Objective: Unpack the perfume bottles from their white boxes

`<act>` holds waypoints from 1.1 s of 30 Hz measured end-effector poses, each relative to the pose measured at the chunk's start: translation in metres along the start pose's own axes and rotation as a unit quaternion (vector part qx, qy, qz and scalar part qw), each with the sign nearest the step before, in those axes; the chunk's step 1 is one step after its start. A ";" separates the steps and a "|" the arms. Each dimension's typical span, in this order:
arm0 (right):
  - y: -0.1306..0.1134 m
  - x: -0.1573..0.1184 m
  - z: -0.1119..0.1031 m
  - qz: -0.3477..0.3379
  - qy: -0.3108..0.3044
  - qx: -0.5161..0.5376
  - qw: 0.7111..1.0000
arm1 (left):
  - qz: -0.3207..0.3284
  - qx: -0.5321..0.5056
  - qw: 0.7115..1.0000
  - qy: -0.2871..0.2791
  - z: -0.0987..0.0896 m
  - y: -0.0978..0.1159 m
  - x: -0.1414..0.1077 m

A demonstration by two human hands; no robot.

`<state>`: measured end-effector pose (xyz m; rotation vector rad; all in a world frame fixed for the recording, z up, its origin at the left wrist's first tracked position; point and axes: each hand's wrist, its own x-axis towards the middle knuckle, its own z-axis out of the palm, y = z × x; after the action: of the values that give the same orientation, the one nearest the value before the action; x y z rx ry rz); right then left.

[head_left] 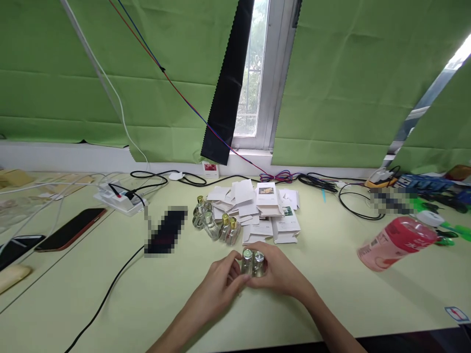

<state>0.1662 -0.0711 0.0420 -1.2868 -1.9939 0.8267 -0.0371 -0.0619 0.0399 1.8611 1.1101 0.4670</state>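
Observation:
Two small clear glass bottles with silver caps stand side by side between my hands at the front middle of the table. My left hand [222, 283] is closed round the left bottle [247, 263]. Around the right bottle [259, 264], my right hand [278, 271] is closed, its fingers behind and its thumb in front. Just beyond, to the left, several glass bottles [211, 226] with gold or silver caps stand or lean together. White paper boxes [287, 225], some flattened, lie in a pile behind my hands.
A pink bottle [397, 242] lies tilted on the right of the table [331, 274]. To the left are a pixelated dark object [166, 231], a red-edged phone [71, 229] and a white power strip [121, 201]. Black cables [195, 180] run along the back.

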 end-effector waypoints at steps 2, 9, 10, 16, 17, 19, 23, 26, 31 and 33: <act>0.006 -0.005 -0.008 0.027 0.011 0.006 1.000 | 0.022 0.019 0.999 0.013 -0.003 0.003 0.004; 0.019 -0.009 -0.026 0.102 0.019 0.000 0.995 | 0.086 0.230 0.934 0.261 -0.041 0.013 0.034; 0.020 -0.007 -0.027 0.106 0.020 0.002 0.994 | 0.079 0.255 0.930 0.252 -0.045 0.012 0.039; 0.030 0.003 -0.029 0.095 0.024 0.017 0.995 | 0.046 0.287 0.938 0.190 -0.045 -0.004 0.059; 0.032 0.004 -0.029 0.092 0.022 0.019 0.995 | 0.046 0.285 0.938 0.190 -0.043 -0.006 0.060; 0.035 0.007 -0.029 0.086 0.021 0.019 0.996 | 0.053 0.277 0.940 0.191 -0.041 -0.008 0.062; 0.039 0.013 -0.028 0.085 0.026 0.023 0.996 | 0.066 0.257 0.944 0.197 -0.038 -0.006 0.060; 0.041 0.019 -0.029 0.077 0.027 0.029 0.996 | 0.071 0.249 0.944 0.203 -0.035 -0.006 0.057; 0.042 0.027 -0.033 0.072 0.026 0.008 0.997 | 0.064 0.241 0.946 0.208 -0.030 -0.004 0.052; 0.044 0.030 -0.034 0.068 0.025 0.011 0.997 | 0.062 0.237 0.946 0.211 -0.028 -0.002 0.051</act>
<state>0.2064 -0.0227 0.0341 -1.4284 -1.8695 0.8688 -0.0302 -0.0043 0.0475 2.3286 1.4924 0.7477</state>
